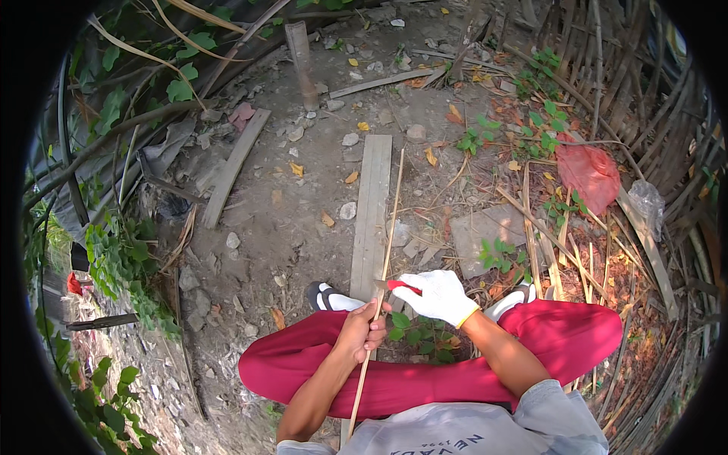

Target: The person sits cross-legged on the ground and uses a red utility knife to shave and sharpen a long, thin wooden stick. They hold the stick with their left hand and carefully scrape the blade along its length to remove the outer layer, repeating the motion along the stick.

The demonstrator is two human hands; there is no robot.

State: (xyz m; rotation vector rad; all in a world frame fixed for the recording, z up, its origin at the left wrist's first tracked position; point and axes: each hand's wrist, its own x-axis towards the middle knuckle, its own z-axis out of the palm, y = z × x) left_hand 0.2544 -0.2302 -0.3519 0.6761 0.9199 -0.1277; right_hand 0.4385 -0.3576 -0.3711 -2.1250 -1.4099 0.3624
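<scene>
My bare left hand (362,332) is closed around a long, thin bamboo strip (392,220), which slants from my lap up and away over the ground. A white glove with a yellow cuff covers my right hand (440,296), its fingers wrapped round a small red-handled knife (404,287). The short blade meets the strip just above my left fist; its exact shape is too small to make out. Beneath the strip lies a grey wooden plank (370,197), pointing away from me between my feet.
A flat grey slab (487,235) lies to the right, by several loose strips (565,250) and a red plastic bag (588,173). Another board (236,168) rests at the left. A wooden post (302,64) stands farther off. Stick fencing (644,98) lines the right side.
</scene>
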